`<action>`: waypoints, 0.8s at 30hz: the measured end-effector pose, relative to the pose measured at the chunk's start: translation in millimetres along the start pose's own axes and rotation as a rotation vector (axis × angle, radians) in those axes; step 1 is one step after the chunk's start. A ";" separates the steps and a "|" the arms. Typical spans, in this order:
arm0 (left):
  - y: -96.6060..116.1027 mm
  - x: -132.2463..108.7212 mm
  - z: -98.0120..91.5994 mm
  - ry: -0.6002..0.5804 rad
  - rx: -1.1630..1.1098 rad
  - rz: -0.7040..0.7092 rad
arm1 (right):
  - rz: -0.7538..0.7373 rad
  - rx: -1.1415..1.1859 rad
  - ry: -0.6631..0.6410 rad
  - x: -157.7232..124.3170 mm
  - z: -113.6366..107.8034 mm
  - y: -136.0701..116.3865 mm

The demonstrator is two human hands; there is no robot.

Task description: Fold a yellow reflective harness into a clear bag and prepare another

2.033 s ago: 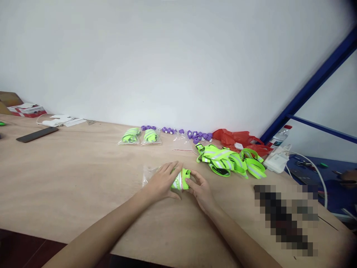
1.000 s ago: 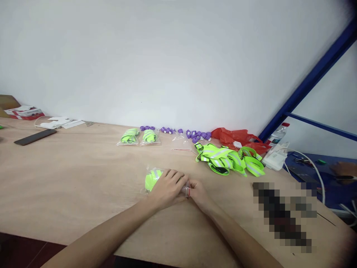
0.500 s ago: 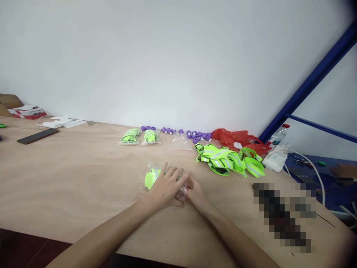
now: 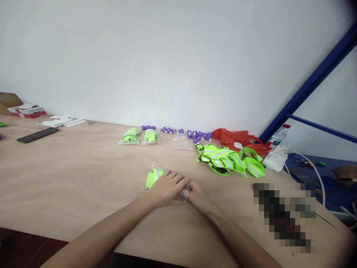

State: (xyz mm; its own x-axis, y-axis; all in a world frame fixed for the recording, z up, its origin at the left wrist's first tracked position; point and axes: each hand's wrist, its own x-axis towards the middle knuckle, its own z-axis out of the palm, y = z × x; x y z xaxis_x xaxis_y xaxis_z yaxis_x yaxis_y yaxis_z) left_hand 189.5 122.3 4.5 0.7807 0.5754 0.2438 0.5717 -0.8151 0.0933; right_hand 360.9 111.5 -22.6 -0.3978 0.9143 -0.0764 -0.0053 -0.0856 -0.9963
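Observation:
A small clear zip bag (image 4: 154, 178) with a folded neon-green reflective band inside lies on the wooden table (image 4: 69, 175) in front of me. My left hand (image 4: 167, 188) lies over the bag, fingers curled down on it. My right hand (image 4: 197, 195) pinches the bag's red-lined open end, mostly hidden behind the left hand. Further right lies a loose heap of neon-green reflective bands (image 4: 230, 160).
Two filled bags (image 4: 141, 136) sit near the wall, with an empty clear bag (image 4: 182, 143), several small purple pieces (image 4: 195, 135) and a red plastic bag (image 4: 237, 138). A phone (image 4: 37, 134) and papers lie far left. A white charger (image 4: 276, 158), a bottle and cables are at right.
The green band has gone fully into the bag. My left hand moved over the bag and my right hand closed on its open end. In the last half second little has moved.

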 end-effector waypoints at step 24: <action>-31.4 -10.7 -39.4 0.834 -0.781 -0.488 | -0.301 -0.097 0.412 -4.5 -10.5 -3.2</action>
State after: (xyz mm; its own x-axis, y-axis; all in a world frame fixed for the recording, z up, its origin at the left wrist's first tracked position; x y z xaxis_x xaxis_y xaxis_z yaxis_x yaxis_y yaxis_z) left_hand 153.2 139.1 37.0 -0.0333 0.8443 0.5349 0.2308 -0.5142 0.8260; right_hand 372.3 111.8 -19.5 0.0028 0.9745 0.2245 0.0287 0.2243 -0.9741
